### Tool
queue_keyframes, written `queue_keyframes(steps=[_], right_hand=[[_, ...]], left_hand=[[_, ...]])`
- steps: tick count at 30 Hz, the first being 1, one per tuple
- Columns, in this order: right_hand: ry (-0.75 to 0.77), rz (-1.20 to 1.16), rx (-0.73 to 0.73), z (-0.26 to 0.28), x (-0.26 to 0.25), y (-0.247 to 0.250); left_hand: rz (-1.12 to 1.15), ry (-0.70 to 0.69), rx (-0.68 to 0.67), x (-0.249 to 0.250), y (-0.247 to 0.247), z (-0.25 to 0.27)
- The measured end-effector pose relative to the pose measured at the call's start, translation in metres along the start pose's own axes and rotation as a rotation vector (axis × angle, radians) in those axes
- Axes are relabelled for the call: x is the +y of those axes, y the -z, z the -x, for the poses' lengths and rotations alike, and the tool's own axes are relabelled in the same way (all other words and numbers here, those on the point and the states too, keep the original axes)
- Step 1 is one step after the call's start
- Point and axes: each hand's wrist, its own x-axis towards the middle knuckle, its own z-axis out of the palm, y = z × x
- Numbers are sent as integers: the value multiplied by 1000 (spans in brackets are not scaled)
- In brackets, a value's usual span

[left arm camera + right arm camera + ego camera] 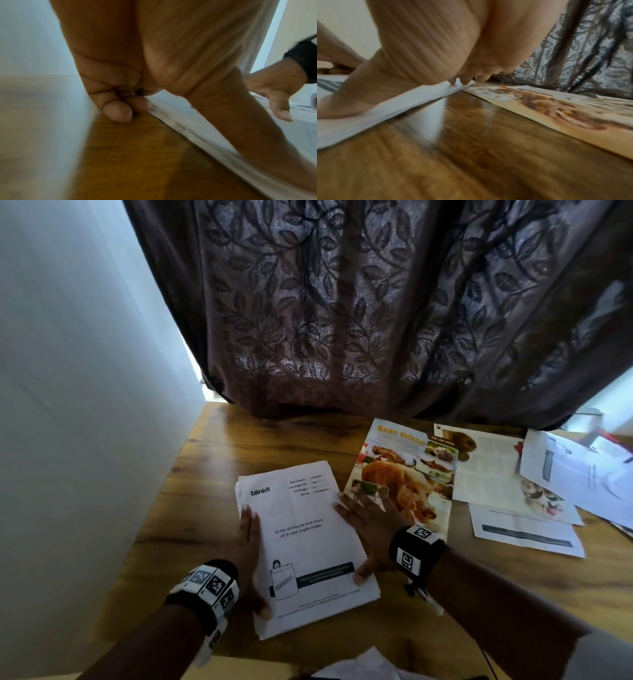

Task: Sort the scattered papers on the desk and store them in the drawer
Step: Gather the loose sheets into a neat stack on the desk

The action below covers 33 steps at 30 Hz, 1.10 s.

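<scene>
**Squaring the stack**

Left hand [247, 546] and right hand [368, 525] flank the white paper stack [305, 546] at desk [212, 474] centre, fingers straight, thumbs on top (nothing clasped). Press edges inward evenly; loose pages [513, 491] wait at two o'clock.

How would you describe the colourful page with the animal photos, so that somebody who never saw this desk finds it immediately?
Start at the dark leaf-patterned curtain behind the wooden desk. Just in front of it, right of the white stack between the left hand and right hand, lies the colourful page. Unlike its pale neighbours, big brown animal photos and an orange headline cover it.
</scene>
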Motion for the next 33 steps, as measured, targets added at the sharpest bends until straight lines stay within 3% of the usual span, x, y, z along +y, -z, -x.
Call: queue_keyframes(steps=[5,8,15,18,23,27,33], right_hand=[[-36,-130,120,20,3,-6],[-120,-285,191,47,12,-6],[-341,-457,360,126,114,-44],[-491,-497,424,164,173,-70],[-706,-470,510,221,261,-104],[-872,-498,491,259,331,-117],[-1125,-581,482,312,413,-143]], left_hand=[[49,11,80,5,13,4],[27,-20,209,14,31,11],[128,-278,470,120,62,1],[133,-410,439,189,62,-9],[245,-510,383,294,43,-37],[307,-489,337,357,15,-63],[293,-475,344,412,-12,-90]])
